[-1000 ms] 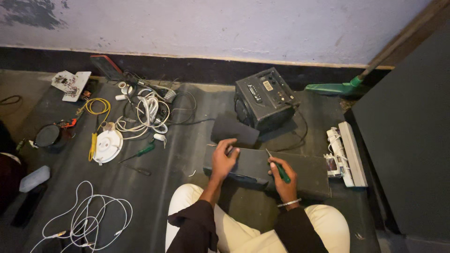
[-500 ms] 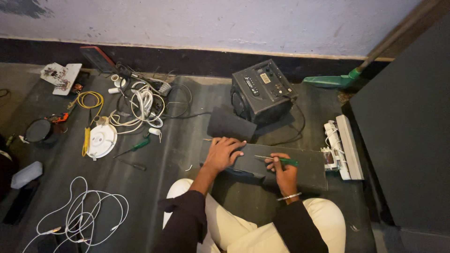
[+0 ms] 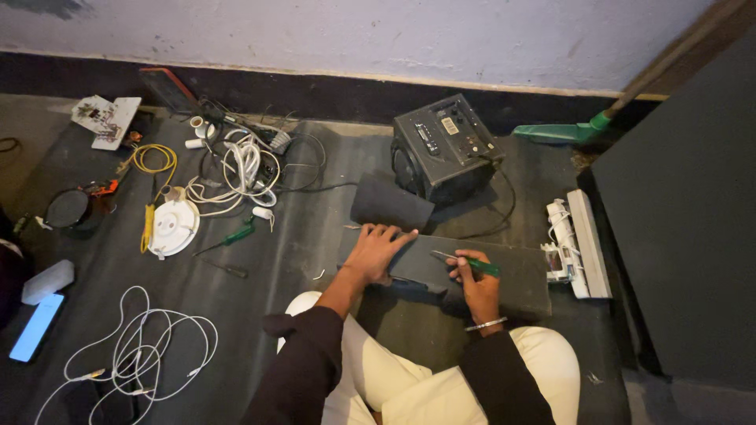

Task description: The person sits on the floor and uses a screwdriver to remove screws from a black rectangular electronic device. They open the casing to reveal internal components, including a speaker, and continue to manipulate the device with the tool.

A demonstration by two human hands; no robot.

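I sit on the floor with a long dark box (image 3: 512, 279) lying in front of my knees. My left hand (image 3: 379, 250) rests flat on its left end, fingers spread. My right hand (image 3: 475, 279) grips a green-handled screwdriver (image 3: 466, 263) whose metal tip points left over the top of the box. A smaller dark panel (image 3: 390, 203) leans just beyond my left hand. Behind it stands a black amplifier-like unit (image 3: 447, 149) with knobs on its top face and a cable running off its right side.
To the left lie a white cable bundle (image 3: 244, 169), a yellow wire coil (image 3: 153, 157), a round white fitting (image 3: 173, 228), another green screwdriver (image 3: 228, 236), a circuit board (image 3: 106, 118) and a loose white cord (image 3: 142, 354). A white strip fixture (image 3: 579, 244) lies right, beside a dark cabinet (image 3: 685, 220).
The view shifted slightly. My right hand turned the screwdriver from pointing up-left to lying more level over the box. My left hand stays pressed on the box's left end.
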